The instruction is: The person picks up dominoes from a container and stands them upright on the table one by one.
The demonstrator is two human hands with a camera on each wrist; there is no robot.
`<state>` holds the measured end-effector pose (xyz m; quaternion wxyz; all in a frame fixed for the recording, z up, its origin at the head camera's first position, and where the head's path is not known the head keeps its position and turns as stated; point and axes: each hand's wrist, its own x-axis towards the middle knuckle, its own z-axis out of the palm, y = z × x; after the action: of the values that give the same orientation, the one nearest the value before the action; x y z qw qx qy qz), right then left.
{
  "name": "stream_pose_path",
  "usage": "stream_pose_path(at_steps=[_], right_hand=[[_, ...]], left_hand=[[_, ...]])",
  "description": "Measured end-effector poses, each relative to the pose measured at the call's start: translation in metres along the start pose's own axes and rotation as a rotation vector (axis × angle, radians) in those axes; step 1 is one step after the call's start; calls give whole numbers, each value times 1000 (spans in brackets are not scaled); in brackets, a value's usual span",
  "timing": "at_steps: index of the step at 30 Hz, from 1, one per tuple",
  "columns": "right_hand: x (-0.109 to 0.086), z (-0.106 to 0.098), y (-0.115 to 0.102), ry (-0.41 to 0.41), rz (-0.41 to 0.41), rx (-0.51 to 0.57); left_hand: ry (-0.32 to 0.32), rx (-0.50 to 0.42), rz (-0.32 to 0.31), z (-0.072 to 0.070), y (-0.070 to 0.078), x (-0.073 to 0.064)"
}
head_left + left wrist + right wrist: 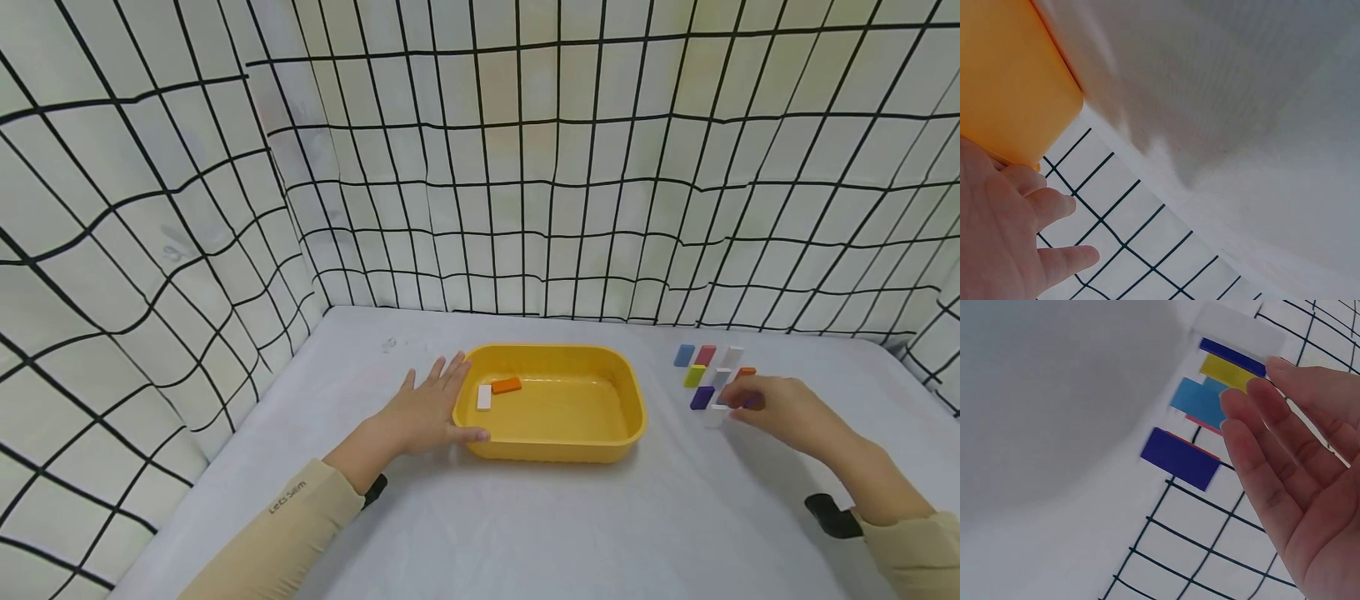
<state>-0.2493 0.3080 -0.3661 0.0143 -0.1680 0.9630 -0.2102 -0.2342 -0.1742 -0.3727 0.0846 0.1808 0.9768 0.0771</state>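
My left hand (429, 410) rests against the left side of a yellow plastic basin (557, 451), its fingers spread at the rim and the thumb over the near edge. Inside the basin lie a white block (483, 397) and an orange block (506, 385). At the right, my right hand (783, 412) is among several small, thin, domino-like blocks. Its thumb and index finger are apart, fingertips right by a white block (717, 415) and a purple block (752, 402). In the right wrist view, a dark purple block (1180, 459) stands before the fingers, with nothing visibly gripped.
Other blocks stand in rows: blue (683, 355), red (705, 355), yellow (694, 376), purple (702, 397) and orange (746, 372). A white cloth covers the table (525, 533). Black netting (555, 183) over white sheeting encloses the back and sides.
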Motion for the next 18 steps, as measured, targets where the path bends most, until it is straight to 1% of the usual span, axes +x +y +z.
stream_pose_path(at_steps=[4,9,13,18], right_hand=[[-3,-9,-3,26,6,9],[-4,-20,-13,55,13,32],[-3,-25,-26,89,-16,28],[-1,-26,-47,119,-51,47]], left_hand=[[0,1,-1,0,0,0],[-1,1,-1,-1,0,-1],[0,5,-2,-1,0,-2],[2,-5,0,-1,0,-1]])
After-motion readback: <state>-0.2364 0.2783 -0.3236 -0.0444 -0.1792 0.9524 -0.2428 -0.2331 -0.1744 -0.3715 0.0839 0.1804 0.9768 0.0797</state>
